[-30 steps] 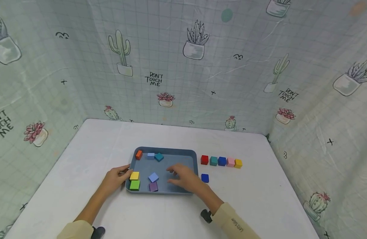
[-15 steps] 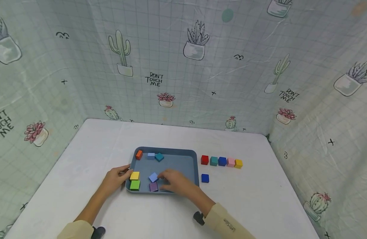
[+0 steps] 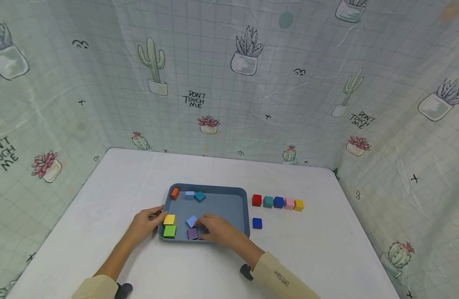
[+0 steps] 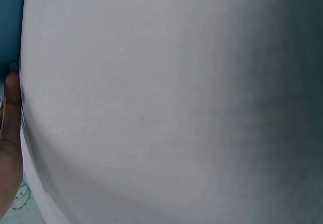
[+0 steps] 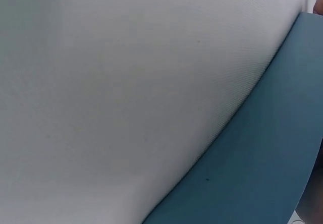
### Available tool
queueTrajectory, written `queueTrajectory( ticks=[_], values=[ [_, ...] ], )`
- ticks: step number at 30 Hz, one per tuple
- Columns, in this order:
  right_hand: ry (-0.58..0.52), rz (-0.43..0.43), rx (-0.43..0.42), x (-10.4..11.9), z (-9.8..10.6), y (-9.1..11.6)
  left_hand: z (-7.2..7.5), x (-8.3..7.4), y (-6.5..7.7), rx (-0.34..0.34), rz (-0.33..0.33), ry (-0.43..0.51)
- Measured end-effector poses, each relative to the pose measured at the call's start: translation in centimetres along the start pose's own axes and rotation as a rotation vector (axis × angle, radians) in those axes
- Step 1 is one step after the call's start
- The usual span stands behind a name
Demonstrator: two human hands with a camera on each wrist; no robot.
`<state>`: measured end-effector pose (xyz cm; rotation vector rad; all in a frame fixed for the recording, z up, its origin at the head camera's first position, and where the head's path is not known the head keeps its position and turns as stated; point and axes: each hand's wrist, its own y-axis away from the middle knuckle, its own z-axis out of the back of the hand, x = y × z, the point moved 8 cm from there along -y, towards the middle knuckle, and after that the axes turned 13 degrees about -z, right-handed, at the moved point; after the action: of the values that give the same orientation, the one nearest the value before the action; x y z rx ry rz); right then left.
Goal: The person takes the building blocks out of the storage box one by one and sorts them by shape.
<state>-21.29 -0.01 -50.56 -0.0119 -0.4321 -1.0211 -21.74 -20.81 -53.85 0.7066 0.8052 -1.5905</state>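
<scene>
In the head view, a blue-grey tray lies on the white table. My left hand grips its left edge, thumb at the rim; a finger lies along the tray's side in the left wrist view. My right hand reaches over the front, finger and thumb pinching a purple block. Against that finger lies a light blue block. Yellow and green blocks stand near the left hand. At the back are an orange block, another light blue block and a teal block.
Right of the tray is a row of red, teal, dark blue, pink and yellow blocks. Another dark blue block lies in front of it. A cactus-print cloth surrounds the table.
My right hand has moved left across the tray, from beside the blocks to the purple block, with finger and thumb now at it. The left hand has stayed on the tray's edge.
</scene>
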Motion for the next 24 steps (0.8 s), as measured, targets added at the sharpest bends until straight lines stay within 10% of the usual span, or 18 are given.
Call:
queueTrajectory(
  ticks=[24],
  values=[
    [0.081,0.053,-0.034,0.23,-0.23,-0.31,-0.11,0.27,0.08,-0.006,-0.001,-0.014]
  ],
)
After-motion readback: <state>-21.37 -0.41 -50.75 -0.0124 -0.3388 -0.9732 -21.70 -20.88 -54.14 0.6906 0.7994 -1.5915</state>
